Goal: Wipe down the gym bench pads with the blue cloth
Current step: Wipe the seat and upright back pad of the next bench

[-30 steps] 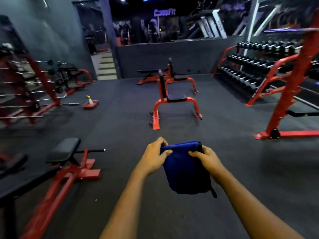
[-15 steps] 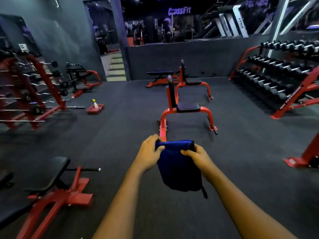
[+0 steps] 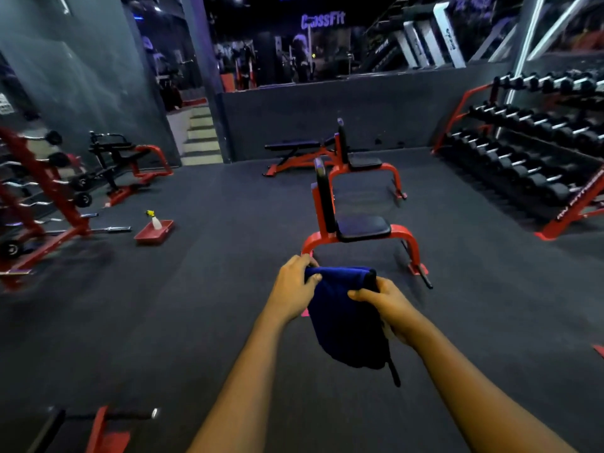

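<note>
Both hands grip soft, folded blue cloth.

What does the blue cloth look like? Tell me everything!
The blue cloth is dark blue and looks soft, like a towel. It is folded over at the top and hangs limp in the air. The left hand pinches its top left corner, and the right hand grips the top right. A thin dark strip dangles from its lower right edge.

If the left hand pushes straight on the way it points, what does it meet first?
Probably the red bench frame, just below the seat pad; the left hand, gripping the blue cloth, points at it. Depth is unclear.
</note>
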The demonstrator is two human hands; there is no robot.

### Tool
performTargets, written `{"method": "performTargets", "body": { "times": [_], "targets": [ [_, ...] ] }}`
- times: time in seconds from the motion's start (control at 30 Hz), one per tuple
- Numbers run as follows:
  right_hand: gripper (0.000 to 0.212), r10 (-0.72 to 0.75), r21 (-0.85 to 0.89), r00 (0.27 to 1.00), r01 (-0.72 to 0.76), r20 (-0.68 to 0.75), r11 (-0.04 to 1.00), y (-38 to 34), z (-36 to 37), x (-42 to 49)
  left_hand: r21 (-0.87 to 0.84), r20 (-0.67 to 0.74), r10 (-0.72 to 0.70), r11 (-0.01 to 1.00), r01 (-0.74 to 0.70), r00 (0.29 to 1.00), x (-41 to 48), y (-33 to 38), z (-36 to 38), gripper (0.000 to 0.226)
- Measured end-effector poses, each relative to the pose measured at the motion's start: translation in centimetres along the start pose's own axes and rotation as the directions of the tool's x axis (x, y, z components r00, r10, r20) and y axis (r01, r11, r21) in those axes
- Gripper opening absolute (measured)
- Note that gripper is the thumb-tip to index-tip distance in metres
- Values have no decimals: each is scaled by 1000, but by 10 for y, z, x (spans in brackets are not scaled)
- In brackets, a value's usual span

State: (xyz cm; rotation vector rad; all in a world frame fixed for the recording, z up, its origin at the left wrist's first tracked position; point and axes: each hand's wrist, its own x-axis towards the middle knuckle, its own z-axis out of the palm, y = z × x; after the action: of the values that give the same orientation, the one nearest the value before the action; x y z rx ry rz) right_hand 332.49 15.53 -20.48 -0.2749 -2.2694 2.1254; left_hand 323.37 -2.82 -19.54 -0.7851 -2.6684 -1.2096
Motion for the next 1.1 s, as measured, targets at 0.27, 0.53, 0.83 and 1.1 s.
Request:
{"method": "performTargets", "body": {
  "times": [0.27, 0.53, 0.83, 1.1],
  "targets": [
    [21, -8, -34, 968, 0, -252, 999, -18, -38, 203, -17, 19, 59, 998, -59, 998, 215, -64, 15, 16],
    [19, 37, 30, 911, -27, -411, 999, 11, -102, 422, 41, 47, 32, 999, -34, 998, 413, -135, 67, 16],
    [7, 96, 68, 856, -71, -507, 995, -15, -158, 651, 42, -9, -24, 999, 25, 1000, 620, -183, 96, 15],
    [28, 146, 161, 811, -65, -567, 985, 5, -181, 824, 38, -21, -47, 998, 48, 999, 790, -259, 155, 12]
  ]
}}
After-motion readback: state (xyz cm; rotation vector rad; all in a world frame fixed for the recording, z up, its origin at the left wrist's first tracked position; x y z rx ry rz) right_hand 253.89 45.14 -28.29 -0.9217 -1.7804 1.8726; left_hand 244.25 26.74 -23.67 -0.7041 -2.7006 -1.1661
